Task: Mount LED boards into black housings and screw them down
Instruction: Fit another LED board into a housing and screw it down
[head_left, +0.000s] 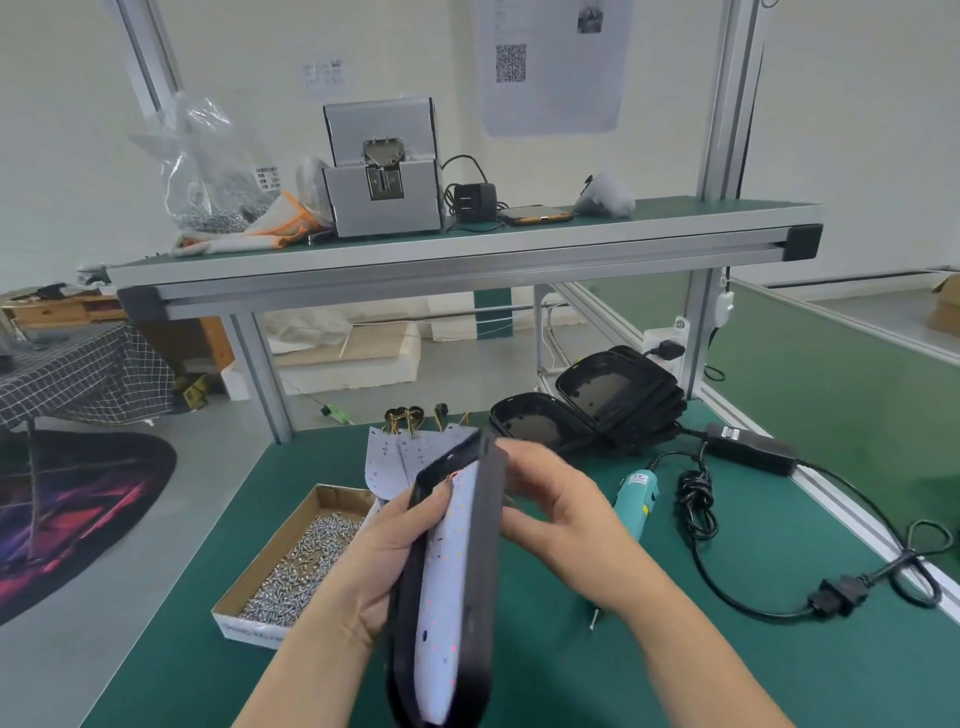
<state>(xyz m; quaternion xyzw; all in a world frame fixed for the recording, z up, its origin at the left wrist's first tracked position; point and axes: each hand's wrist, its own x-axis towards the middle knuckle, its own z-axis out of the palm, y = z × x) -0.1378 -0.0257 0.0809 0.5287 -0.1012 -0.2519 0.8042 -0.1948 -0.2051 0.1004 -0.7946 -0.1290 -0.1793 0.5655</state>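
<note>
Housing (483, 571) with board (449, 571) seated, held on edge above tabletop (571, 675), left hand (384, 545) and right hand (561, 519) each with grip clamped on it; screwing apparently pending, screwdriver (636, 499) idle, screws (301, 556), spare boards (387, 457) and empty housings (597, 400) waiting.

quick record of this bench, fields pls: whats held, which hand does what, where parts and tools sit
held: black housing with LED board inside, tilted on edge
left hand: grips housing's left rim
right hand: grips its right side
screws: open box, left on the mat
screwdriver: lying on mat, right, untouched
behind: spare boards, empty housings
</note>
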